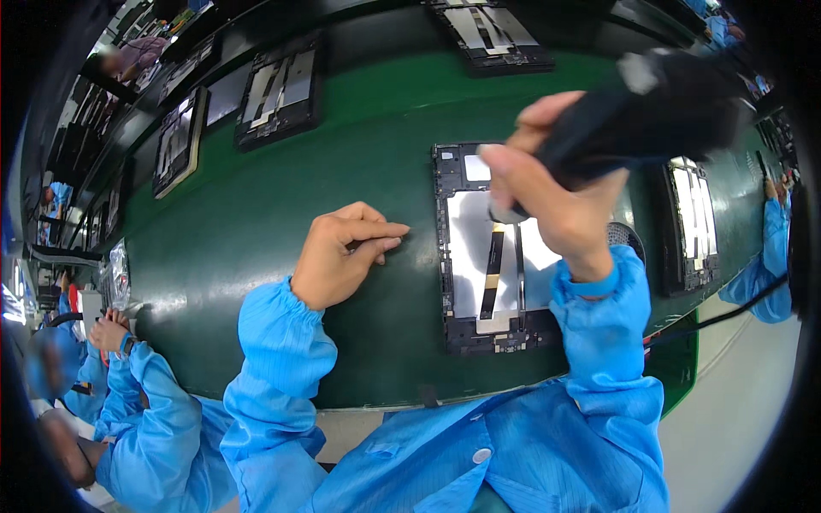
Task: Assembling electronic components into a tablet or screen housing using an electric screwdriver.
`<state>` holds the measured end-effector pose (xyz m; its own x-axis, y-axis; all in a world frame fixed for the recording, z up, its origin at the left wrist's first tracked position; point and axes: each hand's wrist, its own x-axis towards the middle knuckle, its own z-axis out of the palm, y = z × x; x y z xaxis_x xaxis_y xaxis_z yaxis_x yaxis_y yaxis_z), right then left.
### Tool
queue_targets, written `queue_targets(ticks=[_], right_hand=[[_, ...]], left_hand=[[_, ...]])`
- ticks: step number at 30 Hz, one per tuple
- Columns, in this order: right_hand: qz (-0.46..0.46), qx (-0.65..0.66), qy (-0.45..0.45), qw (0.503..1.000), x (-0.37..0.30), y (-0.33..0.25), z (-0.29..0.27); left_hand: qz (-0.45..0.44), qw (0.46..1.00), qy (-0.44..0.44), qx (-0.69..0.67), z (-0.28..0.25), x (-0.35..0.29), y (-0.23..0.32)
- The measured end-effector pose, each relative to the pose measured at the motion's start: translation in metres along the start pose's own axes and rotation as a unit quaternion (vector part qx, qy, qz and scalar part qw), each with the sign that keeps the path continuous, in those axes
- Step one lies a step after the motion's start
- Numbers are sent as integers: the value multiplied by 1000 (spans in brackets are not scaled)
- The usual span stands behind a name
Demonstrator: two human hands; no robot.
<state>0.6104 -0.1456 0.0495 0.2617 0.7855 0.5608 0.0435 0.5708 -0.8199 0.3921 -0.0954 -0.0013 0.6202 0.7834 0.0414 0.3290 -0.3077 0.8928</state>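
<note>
My right hand [556,192] is wrapped round a thick black hand-held tool [650,120], which is blurred and tilted. The tool's narrower end points down at an opened tablet [469,244]; I cannot tell if it touches. The tablet lies flat on the green bench, showing silver plates, dark ribbon cables and a black frame. To its left, my left hand [338,252] hovers over the bench with thumb and forefinger pinched together. Whatever lies between those fingertips, if anything, is too small to make out.
Another opened tablet [691,222] lies to the right, beyond a round dark mesh piece [627,238]. Farther back are more opened tablets [278,90] [492,36] and one at the left [180,141]. Co-workers in blue sleeves [162,385] [774,256] work at both sides.
</note>
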Motion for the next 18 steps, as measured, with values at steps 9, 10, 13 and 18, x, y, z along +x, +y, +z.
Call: queue_targets(ticks=[9,10,13,18], right_hand=[[29,-17,-22,999,1,34,7],[32,-10,-25,999,1,33,6],[27,-20,-34,999,1,30,2],[-10,-44,-34,998,0,17,-13]], left_hand=[[-125,986,-4,-108,13,26,-9],[-95,989,-6,-117,17,27,-9],[-84,983,-8,-165,32,29,-5],[-98,980,-51,-165,53,42,5]])
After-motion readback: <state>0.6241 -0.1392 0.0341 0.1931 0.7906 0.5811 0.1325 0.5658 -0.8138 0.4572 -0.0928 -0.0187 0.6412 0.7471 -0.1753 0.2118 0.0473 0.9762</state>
